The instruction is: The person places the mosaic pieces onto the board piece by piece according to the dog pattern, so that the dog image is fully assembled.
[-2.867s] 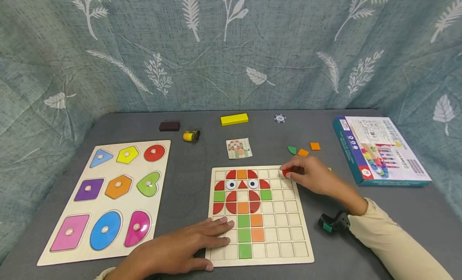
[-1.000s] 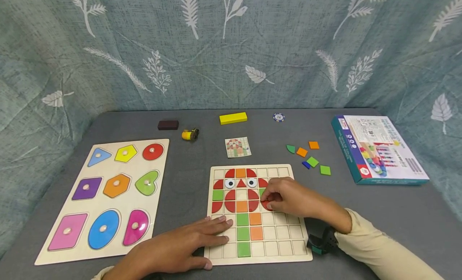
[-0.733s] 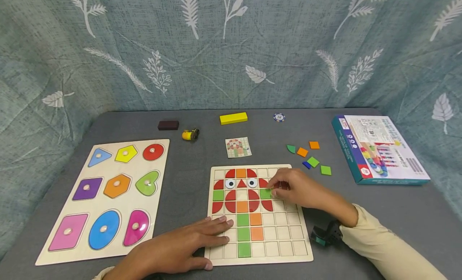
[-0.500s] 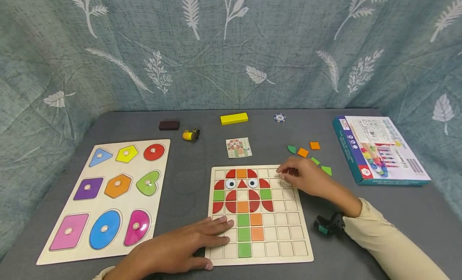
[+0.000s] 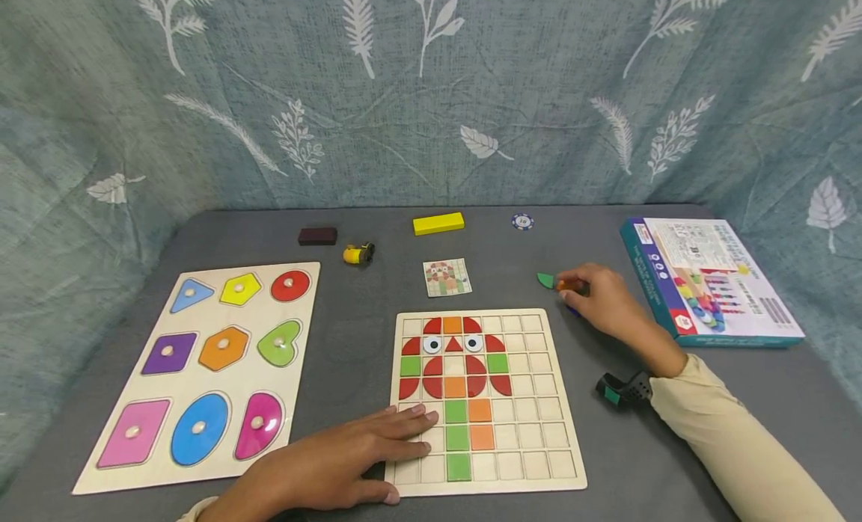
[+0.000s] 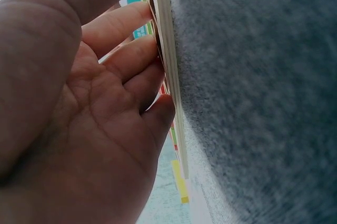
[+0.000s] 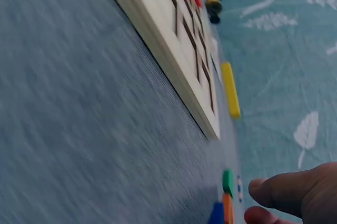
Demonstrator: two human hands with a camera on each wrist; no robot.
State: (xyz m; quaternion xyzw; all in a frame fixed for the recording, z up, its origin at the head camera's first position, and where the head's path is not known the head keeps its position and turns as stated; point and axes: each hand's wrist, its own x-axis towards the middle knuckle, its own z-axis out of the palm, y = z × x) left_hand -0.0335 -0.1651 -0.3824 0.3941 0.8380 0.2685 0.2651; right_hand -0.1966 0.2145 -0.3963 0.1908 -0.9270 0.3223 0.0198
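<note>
My left hand [image 5: 357, 451] rests with its fingers spread on the lower left corner of a wooden grid board [image 5: 532, 462]. Red, green and orange tiles and two eye tiles form an owl-like figure on it. Beyond the board's right side, my right hand [image 5: 599, 301] is low over loose tiles, thumb and forefinger slightly apart. Close by its fingertips lie an orange tile [image 5: 562, 285] and a green quarter-circle tile [image 5: 545, 281]. A blue tile [image 7: 216, 213] shows beside these in the right wrist view. The hand covers the other loose tiles.
A small picture card [image 5: 447, 277] lies behind the board. A knob shape puzzle [image 5: 306, 283] is at left, a teal box [image 5: 734, 339] at right. Along the back are a dark block [image 5: 318, 236], a yellow block [image 5: 438, 223], a small toy [image 5: 358, 253] and a poker chip [image 5: 522, 221].
My right hand set a red quarter-circle tile in the board right of the figure, let go, and moved right and back to the loose tiles. My left hand stayed put.
</note>
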